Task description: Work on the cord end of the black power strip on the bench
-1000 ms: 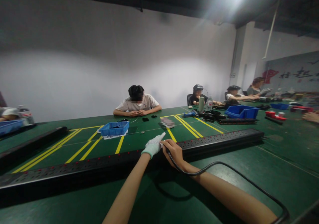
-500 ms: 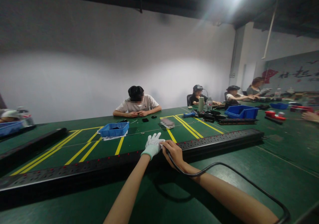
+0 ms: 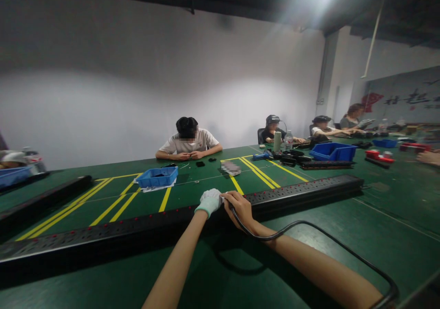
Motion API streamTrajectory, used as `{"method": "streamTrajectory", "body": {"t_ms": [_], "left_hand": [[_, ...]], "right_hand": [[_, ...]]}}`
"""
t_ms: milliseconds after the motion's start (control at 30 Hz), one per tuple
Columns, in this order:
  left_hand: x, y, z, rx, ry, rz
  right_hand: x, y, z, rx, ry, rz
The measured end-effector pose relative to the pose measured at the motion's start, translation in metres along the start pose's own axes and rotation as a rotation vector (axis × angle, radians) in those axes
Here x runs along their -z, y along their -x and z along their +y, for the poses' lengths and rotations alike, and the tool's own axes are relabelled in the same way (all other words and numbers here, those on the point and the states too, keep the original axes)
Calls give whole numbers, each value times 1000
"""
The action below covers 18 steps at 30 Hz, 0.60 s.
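Note:
A long black power strip (image 3: 302, 187) with many sockets lies across the green table (image 3: 385, 217). My left hand (image 3: 209, 200), in a white glove, rests curled on top of the strip near its middle. My bare right hand (image 3: 239, 208) sits right beside it, fingers closed around the end of a black cable (image 3: 330, 238) that loops back over the table toward me. What the cable ends in is hidden by my fingers.
A blue bin (image 3: 158, 177) stands beyond the strip, another blue bin (image 3: 333, 151) at the right. A second black strip (image 3: 44, 199) lies at the left. A person in a white shirt (image 3: 189, 144) sits opposite; others work at the far right.
My gloved left hand had its fingers stretched out and spread over the strip; now they are curled down onto it. My right hand keeps its hold on the cable.

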<state>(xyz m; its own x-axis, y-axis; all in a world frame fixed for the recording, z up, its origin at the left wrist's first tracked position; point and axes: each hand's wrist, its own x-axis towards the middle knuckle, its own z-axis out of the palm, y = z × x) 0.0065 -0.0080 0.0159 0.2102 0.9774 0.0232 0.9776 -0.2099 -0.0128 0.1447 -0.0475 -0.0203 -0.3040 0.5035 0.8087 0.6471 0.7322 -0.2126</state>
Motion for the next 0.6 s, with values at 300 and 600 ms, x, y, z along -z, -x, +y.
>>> {"method": "streamTrajectory", "body": {"t_ms": [300,600], "left_hand": [[0,3,-2,-79,118,57],[-10,-3,-7,-75,132,70]], "right_hand": [[1,0,-1,10,-8,27],[-2,0,2,5,-14,17]]}}
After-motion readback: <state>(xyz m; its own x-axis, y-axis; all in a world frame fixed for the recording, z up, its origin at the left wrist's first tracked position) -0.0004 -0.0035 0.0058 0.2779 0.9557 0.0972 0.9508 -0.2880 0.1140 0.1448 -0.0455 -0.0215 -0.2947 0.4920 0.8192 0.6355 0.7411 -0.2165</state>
